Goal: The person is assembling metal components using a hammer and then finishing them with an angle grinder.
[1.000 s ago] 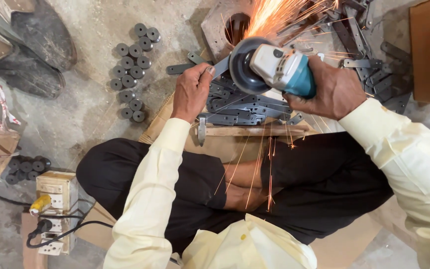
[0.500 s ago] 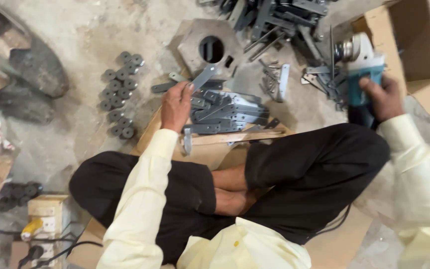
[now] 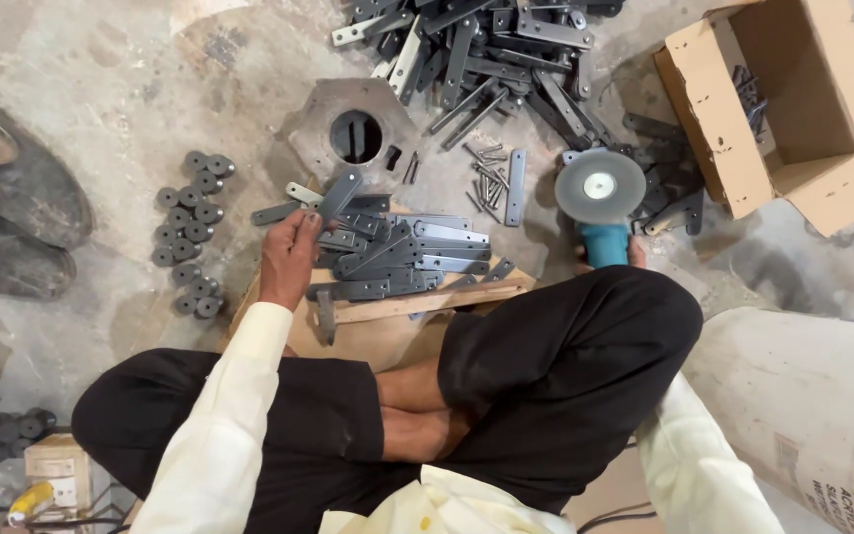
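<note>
The left hand (image 3: pixel 289 259) pinches a flat metal bar (image 3: pixel 340 194) by its near end, just left of the bar stack (image 3: pixel 397 259); stiff, likely light. The right hand (image 3: pixel 633 255), mostly hidden, grips the grinder (image 3: pixel 601 203), right of the stack.

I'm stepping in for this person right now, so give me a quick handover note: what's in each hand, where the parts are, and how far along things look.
Left hand: gripping a flat grey metal strip, lifted from the stack of grey metal strips on the wooden board.
Right hand: mostly hidden behind the knee, on the teal angle grinder, disc up on the concrete floor; no sparks.
Nearby: large pile of dark metal strips, open cardboard box, round grey discs, hexagonal metal block.
Done: cannot tell which strips are ground. Left: the stack, seemingly.
</note>
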